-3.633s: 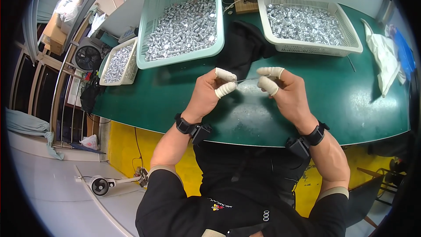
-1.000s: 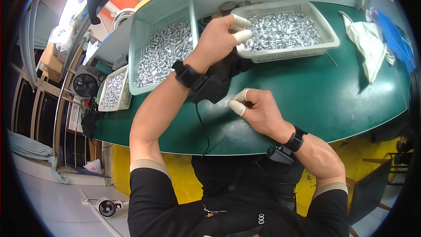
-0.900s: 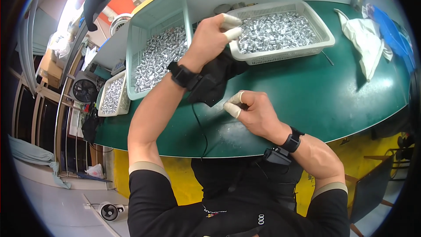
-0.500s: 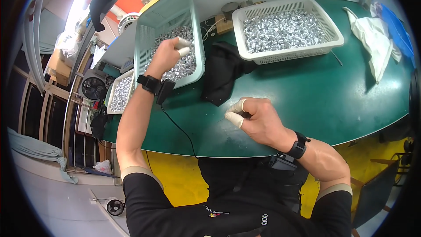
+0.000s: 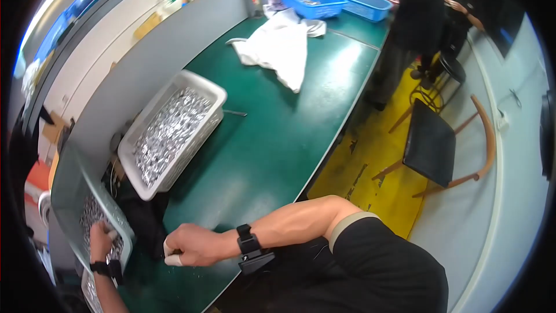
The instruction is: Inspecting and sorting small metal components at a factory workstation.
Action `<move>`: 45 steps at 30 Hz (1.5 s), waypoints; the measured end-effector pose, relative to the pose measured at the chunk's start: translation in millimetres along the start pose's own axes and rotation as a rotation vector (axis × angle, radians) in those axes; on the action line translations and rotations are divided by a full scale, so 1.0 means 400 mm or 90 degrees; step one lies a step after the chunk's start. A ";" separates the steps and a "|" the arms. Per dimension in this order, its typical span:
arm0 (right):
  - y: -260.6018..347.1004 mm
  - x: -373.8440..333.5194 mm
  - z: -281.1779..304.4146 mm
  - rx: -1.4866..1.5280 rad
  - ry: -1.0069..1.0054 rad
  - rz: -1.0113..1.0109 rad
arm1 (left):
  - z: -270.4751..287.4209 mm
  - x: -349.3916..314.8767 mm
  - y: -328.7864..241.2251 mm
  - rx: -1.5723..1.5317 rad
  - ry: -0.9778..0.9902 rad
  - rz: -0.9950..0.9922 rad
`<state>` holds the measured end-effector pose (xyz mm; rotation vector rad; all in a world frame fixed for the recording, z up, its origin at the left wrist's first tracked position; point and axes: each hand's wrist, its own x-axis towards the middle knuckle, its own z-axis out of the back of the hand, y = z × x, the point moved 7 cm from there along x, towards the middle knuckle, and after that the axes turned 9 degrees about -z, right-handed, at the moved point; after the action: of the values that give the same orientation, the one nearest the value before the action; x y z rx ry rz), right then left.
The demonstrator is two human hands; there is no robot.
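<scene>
My left hand [image 5: 101,237] is down inside a grey-green plastic basket [image 5: 119,214], at the small silvery metal parts [image 5: 91,211] heaped in it. Its fingertips are smeared and partly hidden. Over the near part of the green table, my right hand [image 5: 196,245] is closed, its thumb and forefinger drawn together in pale finger cots. Whatever lies in that pinch is too small to make out. A black cloth [image 5: 145,220] lies between my right hand and the grey-green basket. Both wrists wear black straps with small devices.
A white basket [image 5: 217,95] full of similar metal parts stands beyond my hands on the green table [image 5: 272,133]. Farther off are a white cloth [image 5: 278,43] and blue baskets [image 5: 362,3]. A chair [image 5: 431,142] stands to the right. Two people [image 5: 405,17] are at the far right.
My view has swung to the right, bringing the far table end, the chair and other people into sight. My left hand has gone lower into the grey-green basket. The right stays closed.
</scene>
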<state>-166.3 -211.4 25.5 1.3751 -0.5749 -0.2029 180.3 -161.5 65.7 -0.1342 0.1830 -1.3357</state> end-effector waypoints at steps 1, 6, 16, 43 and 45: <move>0.006 0.004 0.000 -0.011 -0.023 0.000 | 0.001 0.013 -0.010 -0.005 -0.012 -0.021; 0.011 -0.017 0.047 0.010 -0.065 0.027 | -0.005 0.066 -0.024 -0.050 -0.079 -0.088; 0.008 -0.004 0.029 0.036 -0.068 0.057 | 0.029 0.018 0.052 -0.109 -0.206 -0.071; -0.002 0.022 0.027 0.018 -0.080 0.045 | -0.134 -0.331 -0.423 -0.536 -0.268 -0.027; -0.004 0.032 0.035 -0.053 -0.125 0.072 | -0.158 -0.319 -0.394 -0.608 -0.332 0.043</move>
<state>-162.3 -229.7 28.4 1.2463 -0.7972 -0.2698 -11.3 -72.7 42.9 -1.2523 0.3635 -1.0103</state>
